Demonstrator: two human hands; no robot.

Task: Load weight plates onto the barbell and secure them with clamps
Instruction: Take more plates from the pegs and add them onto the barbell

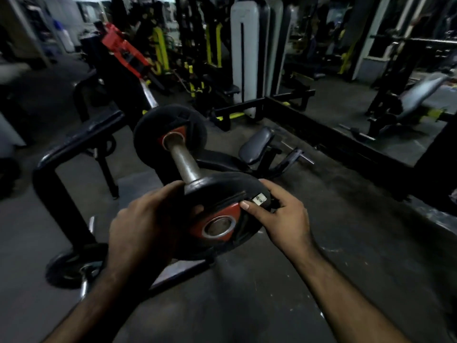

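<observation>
A black weight plate [222, 194] with a red hub and a steel-ringed centre hole sits at the near end of the barbell sleeve [184, 164]. My left hand [143, 224] grips its left rim and my right hand [279, 216] grips its right rim, thumb on the face. A second black plate [148, 129] with a red hub sits farther up the same steel sleeve. No clamp is in view.
A black bench frame [74, 149] stands at left, with another plate [71, 268] on the floor beside it. A padded seat [257, 144] lies beyond the bar. Black floor rails [321, 129], machines and a white upright pad [244, 53] fill the background.
</observation>
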